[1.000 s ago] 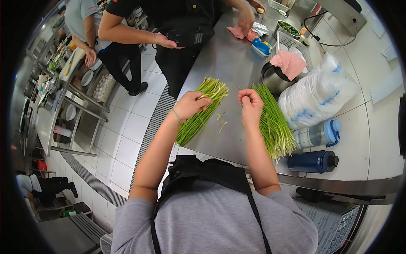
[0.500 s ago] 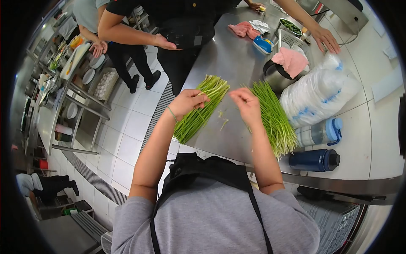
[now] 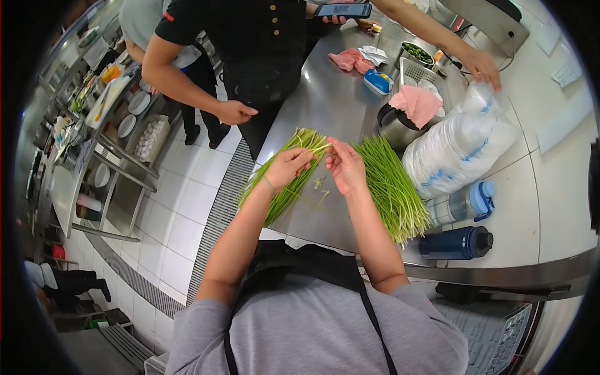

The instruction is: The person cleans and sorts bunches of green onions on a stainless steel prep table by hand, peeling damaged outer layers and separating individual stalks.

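Note:
Two heaps of long, thin green chives lie on the steel table (image 3: 300, 209). My left hand (image 3: 289, 169) is closed on a few chives (image 3: 319, 149) over the left heap (image 3: 275, 190), their pale ends pointing right. At those ends, my right hand (image 3: 345, 169) pinches the tips between thumb and forefinger, its other fingers loosely curled. To the right of my right hand lies the other heap (image 3: 390, 187), pale ends toward me. Small trimmed scraps (image 3: 320, 183) rest on the metal between the heaps.
Right of the heaps are a blue bottle (image 3: 456, 242), a clear bottle (image 3: 459, 203), bagged white containers (image 3: 459, 150) and a metal pot (image 3: 397, 128) under a pink cloth (image 3: 415, 105). A person in black (image 3: 250, 50) stands beyond the table; another person's hand (image 3: 481, 65) touches the bag.
My right hand has come left to the chive ends by my left hand. The person in black has moved, and a phone now shows. The view has shifted slightly.

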Motion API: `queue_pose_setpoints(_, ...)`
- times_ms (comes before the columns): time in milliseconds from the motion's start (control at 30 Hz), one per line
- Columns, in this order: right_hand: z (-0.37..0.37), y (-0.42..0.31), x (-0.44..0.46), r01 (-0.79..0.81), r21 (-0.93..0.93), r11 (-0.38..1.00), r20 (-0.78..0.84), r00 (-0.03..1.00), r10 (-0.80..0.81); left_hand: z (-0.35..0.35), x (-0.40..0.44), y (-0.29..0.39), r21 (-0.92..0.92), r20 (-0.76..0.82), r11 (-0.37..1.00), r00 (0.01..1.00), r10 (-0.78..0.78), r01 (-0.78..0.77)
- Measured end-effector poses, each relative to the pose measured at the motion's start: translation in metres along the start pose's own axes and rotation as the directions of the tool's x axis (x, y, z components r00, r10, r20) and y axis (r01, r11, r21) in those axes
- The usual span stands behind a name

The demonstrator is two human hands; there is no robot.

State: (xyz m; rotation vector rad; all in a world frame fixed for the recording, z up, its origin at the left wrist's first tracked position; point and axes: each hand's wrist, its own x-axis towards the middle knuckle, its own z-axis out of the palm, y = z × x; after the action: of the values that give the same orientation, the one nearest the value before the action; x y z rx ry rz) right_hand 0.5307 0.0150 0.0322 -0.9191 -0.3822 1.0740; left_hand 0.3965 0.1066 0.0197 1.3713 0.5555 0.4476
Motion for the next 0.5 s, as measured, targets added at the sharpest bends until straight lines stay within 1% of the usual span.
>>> queue_pose_setpoints(67, 0.002, 0.001, -0.003, 0.006, 0.099, 0.995, -0.048, 0.999, -0.001, 0.003, 0.0, -0.002, -0.004, -0.023, 1.0, 0.999, 0.029, -0.029)
queue_pose_setpoints(100, 0.0, 0.005, -0.004, 0.005, 0.096, 0.995, -0.048, 0.999, 0.0, 0.005, 0.0, 0.0, -0.013, -0.033, 0.999, 0.999, 0.042, -0.042)
queue_pose_setpoints(167, -0.005, 0.012, -0.005, 0.017, -0.016, 1.0, 0.021, 1.0, -0.017, 0.008, -0.001, 0.005, -0.024, -0.042, 0.998, 0.998, 0.056, -0.057)
queue_pose_setpoints(233, -0.007, 0.01, -0.006, 0.029, 0.006, 1.0, 0.014, 0.999, -0.029, 0.011, -0.003, 0.008, 0.06, -0.012, 0.993, 0.995, 0.102, -0.101)
queue_pose_setpoints(267, -0.008, 0.01, -0.006, 0.042, 0.031, 0.999, 0.009, 0.999, -0.042, 0.013, -0.005, 0.01, 0.059, -0.01, 0.993, 0.995, 0.099, -0.098)
queue_pose_setpoints(300, -0.007, 0.006, -0.007, 0.041, 0.032, 0.999, 0.006, 0.999, -0.041, 0.014, -0.006, 0.012, 0.086, -0.008, 0.988, 0.991, 0.132, -0.131)
queue_pose_setpoints(333, -0.006, 0.002, -0.008, 0.042, 0.085, 0.995, -0.006, 0.999, -0.042, 0.014, -0.007, 0.014, 0.113, -0.006, 0.98, 0.986, 0.164, -0.163)
queue_pose_setpoints(367, -0.004, -0.002, -0.01, 0.044, 0.137, 0.99, -0.016, 0.999, -0.043, 0.015, -0.009, 0.015, 0.113, -0.005, 0.98, 0.987, 0.163, -0.161)
queue_pose_setpoints(433, 0.001, -0.009, -0.016, 0.036, 0.146, 0.989, -0.003, 0.999, -0.036, 0.016, -0.01, 0.017, 0.168, -0.027, 0.966, 0.979, 0.204, -0.197)
queue_pose_setpoints(467, 0.003, -0.011, -0.018, 0.027, 0.155, 0.987, 0.014, 0.999, -0.03, 0.016, -0.011, 0.018, 0.167, -0.026, 0.966, 0.978, 0.205, -0.198)
queue_pose_setpoints(500, 0.003, -0.011, -0.017, 0.028, 0.154, 0.988, 0.014, 0.999, -0.03, 0.017, -0.012, 0.019, 0.31, -0.023, 0.914, 0.959, 0.283, -0.263)
